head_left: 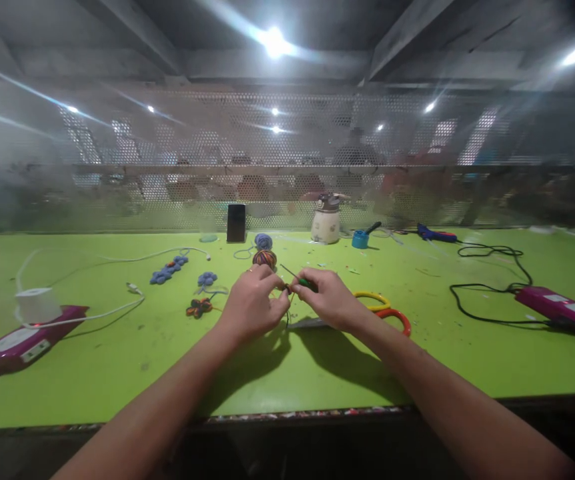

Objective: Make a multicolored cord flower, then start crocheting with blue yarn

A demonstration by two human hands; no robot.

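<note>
My left hand (pixel 257 300) pinches a small dark piece of crochet work (pixel 286 289), mostly hidden by the fingers. In my right hand (pixel 328 297) is a crochet hook (pixel 305 283) with a green grip, its thin shaft slanting up and left over the work. Dark yarn ends hang below the fingertips. Just beyond my left hand lies a multicoloured ball of yarn (pixel 264 259), and behind it a blue ball of yarn (pixel 263 241). Scissors (pixel 393 317) with yellow and red handles lie partly under my right hand and wrist.
Left of my hands lie a dark orange-centred crochet flower (pixel 199 307) and blue crochet flowers (pixel 169 269). A phone (pixel 236 223), a bottle (pixel 325 220) and a blue pot (pixel 360 239) stand at the back. Power strips (pixel 562 310) with cables and a blue glue gun (pixel 436 234) lie on the green table (pixel 247 380).
</note>
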